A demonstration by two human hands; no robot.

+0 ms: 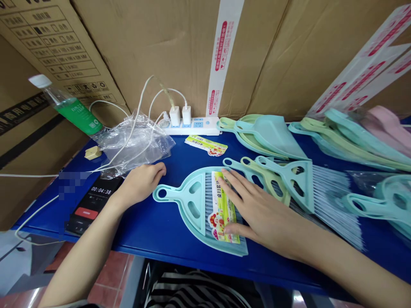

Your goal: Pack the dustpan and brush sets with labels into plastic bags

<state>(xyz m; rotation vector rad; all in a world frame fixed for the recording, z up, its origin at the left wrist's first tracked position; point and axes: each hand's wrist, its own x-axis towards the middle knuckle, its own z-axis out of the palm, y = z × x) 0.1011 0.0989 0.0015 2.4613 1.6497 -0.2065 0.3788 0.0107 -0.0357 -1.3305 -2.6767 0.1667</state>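
Observation:
My right hand [260,205] lies spread over a paper label [223,205] printed in yellow, green and red, pressing it onto the scoop of a mint-green plastic dustpan [183,201]. The thumb lies at the label's lower end. My left hand [141,184] rests on the blue table [173,158] with its fingers curled, holding nothing, just left of the dustpan's handle. It is nearest a crumpled clear plastic bag [138,145]. Beyond my right fingers lie plastic-handled hand brushes [289,184] with pale bristles, partly under my hand.
Stacked pastel dustpans [263,134] and more labels [207,145] lie at the back. A power strip [189,126] with white chargers and cables, a phone showing a timer [94,205], and a green-labelled bottle [77,112] stand left. Cardboard cartons form the back wall.

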